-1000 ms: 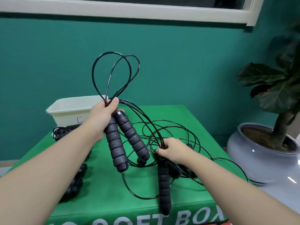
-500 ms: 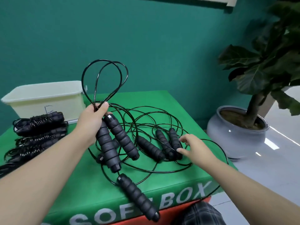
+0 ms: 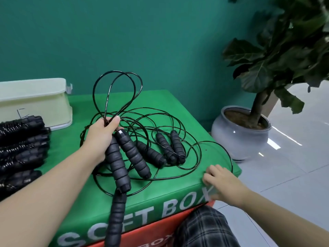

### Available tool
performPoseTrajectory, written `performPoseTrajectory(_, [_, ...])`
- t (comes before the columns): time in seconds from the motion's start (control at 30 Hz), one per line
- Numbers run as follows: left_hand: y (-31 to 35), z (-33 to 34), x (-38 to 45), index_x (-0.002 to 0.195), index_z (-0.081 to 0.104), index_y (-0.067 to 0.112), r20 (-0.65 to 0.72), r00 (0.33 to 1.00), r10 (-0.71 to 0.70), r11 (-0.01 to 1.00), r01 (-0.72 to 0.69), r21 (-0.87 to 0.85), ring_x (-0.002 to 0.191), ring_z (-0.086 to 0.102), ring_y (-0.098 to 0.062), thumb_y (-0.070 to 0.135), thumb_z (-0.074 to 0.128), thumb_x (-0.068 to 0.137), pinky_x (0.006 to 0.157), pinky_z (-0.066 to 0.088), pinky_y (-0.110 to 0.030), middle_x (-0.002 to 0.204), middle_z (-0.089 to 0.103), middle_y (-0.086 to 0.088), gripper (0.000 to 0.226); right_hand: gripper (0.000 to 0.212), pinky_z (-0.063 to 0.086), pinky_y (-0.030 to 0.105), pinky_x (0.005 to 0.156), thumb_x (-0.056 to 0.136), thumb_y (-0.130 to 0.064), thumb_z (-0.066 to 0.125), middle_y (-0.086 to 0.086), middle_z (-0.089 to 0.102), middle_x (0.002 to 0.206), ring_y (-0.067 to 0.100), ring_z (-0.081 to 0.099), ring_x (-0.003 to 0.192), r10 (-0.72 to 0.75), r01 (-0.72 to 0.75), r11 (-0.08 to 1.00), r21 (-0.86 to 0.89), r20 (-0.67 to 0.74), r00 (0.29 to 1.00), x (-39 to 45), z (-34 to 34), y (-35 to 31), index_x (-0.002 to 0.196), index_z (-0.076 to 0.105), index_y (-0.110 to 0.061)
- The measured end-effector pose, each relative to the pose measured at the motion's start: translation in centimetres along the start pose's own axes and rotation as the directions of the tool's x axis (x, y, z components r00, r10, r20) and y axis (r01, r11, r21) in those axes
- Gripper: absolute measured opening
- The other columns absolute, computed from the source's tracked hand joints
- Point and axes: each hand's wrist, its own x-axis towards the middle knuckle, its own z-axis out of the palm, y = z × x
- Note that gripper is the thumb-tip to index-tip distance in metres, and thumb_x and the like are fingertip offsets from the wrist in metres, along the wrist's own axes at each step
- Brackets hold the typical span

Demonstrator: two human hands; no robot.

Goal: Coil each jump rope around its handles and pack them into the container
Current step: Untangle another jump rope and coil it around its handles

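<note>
The left hand (image 3: 99, 138) clenches two handles (image 3: 124, 154) and pinched cord loops (image 3: 115, 93) above the green box (image 3: 178, 186), while the right hand (image 3: 220, 182), seemingly empty, reaches the edge, where tangled ropes (image 3: 160, 125) could snag and drag neighbours off.

White block capitals are reading "SOFT BOX" (image 3: 135, 218) across the front face of the green padded fabric box (image 3: 178, 107), running below the left hand (image 3: 99, 138) and ending just beside the right hand (image 3: 222, 184). Fainter letters "BOX" are showing on the red-orange band (image 3: 156, 236) under it.
</note>
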Motion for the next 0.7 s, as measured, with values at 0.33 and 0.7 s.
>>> performPoseTrajectory(0.33, [-0.1,-1.1,-0.1,0.073,0.063,0.031,-0.030,0.999,-0.034,0.999,0.034,-0.020,0.086,0.060,-0.030,0.049,0.064,0.083,0.085,0.050,-0.062,0.090,0.067,-0.004,0.021,0.065,0.050,0.045,0.079,0.044,-0.011,0.083,0.010,0.057,0.103,0.028,0.055,0.089,0.032,-0.075,0.962,-0.262,-0.167,0.985,-0.8,2.9,-0.1,0.097,0.047,-0.016])
performPoseTrajectory(0.7, [-0.4,-1.4,-0.4,0.084,0.056,0.021,-0.066,0.996,-0.051,0.995,0.045,-0.089,0.070,0.057,-0.021,0.038,0.058,0.092,0.046,0.053,-0.034,0.087,0.062,-0.004,0.019,0.038,0.028,0.038,0.073,0.038,-0.010,0.090,0.000,0.053,0.088,0.022,0.038,0.079,0.070,-0.108,0.947,-0.303,-0.132,0.989,-2.7,3.4,-0.3,0.064,0.067,-0.027])
